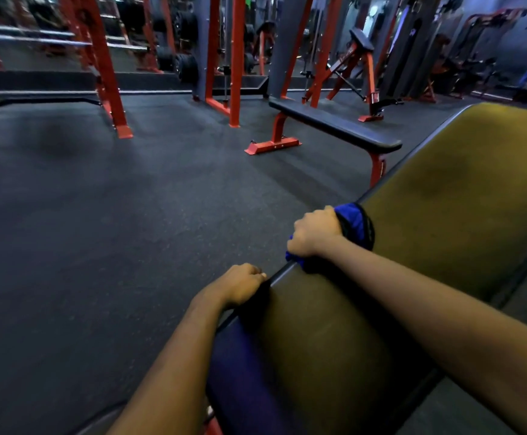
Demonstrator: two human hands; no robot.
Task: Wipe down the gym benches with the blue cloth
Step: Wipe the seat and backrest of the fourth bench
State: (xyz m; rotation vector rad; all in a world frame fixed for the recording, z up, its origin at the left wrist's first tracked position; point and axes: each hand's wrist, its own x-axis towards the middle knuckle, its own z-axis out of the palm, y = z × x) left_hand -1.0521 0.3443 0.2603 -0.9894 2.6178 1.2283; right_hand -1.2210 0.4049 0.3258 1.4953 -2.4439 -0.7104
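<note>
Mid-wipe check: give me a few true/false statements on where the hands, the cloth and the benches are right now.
1. The right hand grips the blue cloth. True.
2. The blue cloth lies on the floor. False: it is held against the left edge of the near bench.
3. The left hand curls over the near bench's edge, closer to the camera than the right hand. True.
4. The far bench stands on a blue frame. False: its frame is red.
5. One hand rests on the far bench. False: both hands are at the near bench.
</note>
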